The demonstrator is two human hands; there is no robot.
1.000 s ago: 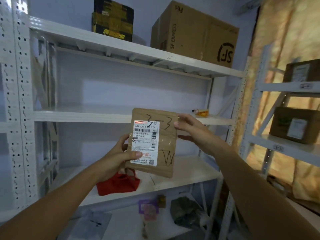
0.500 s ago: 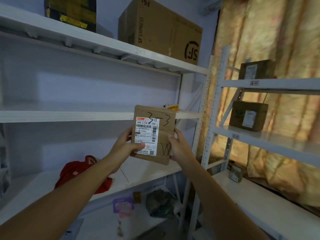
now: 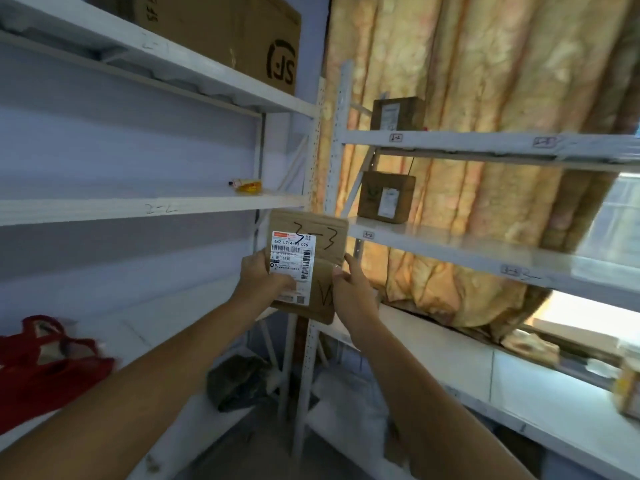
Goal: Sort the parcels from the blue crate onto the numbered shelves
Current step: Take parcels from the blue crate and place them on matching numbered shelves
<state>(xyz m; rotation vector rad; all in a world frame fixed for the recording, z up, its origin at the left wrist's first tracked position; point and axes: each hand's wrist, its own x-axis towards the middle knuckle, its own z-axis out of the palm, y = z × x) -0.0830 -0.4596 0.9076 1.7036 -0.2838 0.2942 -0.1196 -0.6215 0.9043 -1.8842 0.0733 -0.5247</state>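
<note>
A flat brown parcel [image 3: 327, 237] with a white shipping label and "3-3" handwritten on it is held upright in front of me. My left hand [image 3: 261, 277] grips its left edge over the label. My right hand [image 3: 351, 289] holds its right edge. It hangs before the upright post between two white shelf racks. The left rack's shelf edge [image 3: 159, 207] is marked "2-2". The right rack's shelf edge [image 3: 450, 251] carries small number tags. The blue crate is out of view.
A large SF Express carton [image 3: 242, 36] sits on the left rack's top shelf, a small yellow packet [image 3: 246, 185] on the one below, a red bag [image 3: 45, 362] lower left. Two brown boxes [image 3: 386, 197] stand on the right rack before a yellow curtain [image 3: 485, 81].
My view has swung right, from the left rack toward the right rack. My right hand came down from the parcel's top corner to its right edge. Both hands keep hold of the parcel.
</note>
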